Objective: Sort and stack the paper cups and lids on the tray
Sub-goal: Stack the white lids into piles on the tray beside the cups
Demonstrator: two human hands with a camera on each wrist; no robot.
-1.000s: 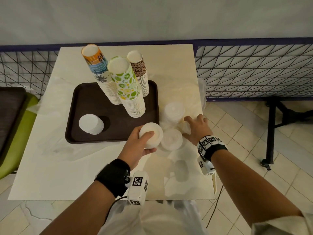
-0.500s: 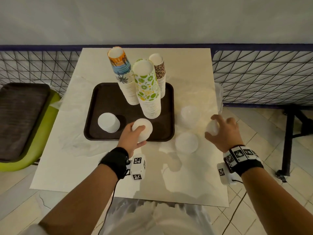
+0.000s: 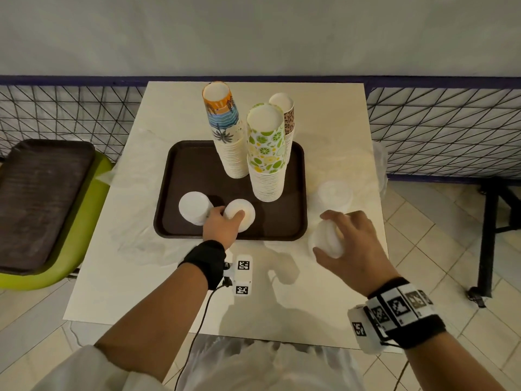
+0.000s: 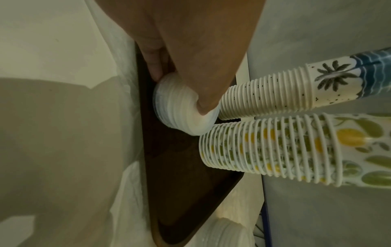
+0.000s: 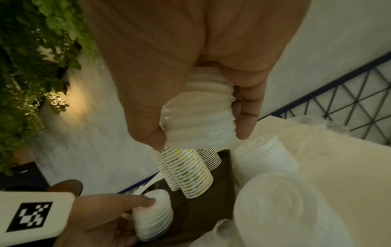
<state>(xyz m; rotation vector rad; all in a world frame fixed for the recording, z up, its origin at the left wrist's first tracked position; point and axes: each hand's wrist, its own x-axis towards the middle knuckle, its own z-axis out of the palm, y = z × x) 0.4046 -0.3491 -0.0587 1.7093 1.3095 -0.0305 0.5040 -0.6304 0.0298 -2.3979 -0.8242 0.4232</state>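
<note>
**Both hands hold lid stacks at the tray**

The pale table (image 3: 174, 277) carries a dark brown tray (image 3: 191, 165). Three tall stacks of paper cups (image 3: 266, 153) stand on the far part of the tray. A white lid stack (image 3: 194, 207) stands at its near left. Just beside it, the left hand (image 3: 221, 225) has its grip curled around a second lid stack (image 3: 244, 213) over the tray. The right hand (image 3: 352, 246), right of the tray, grips a third lid stack (image 3: 327, 239) above the table.
</note>
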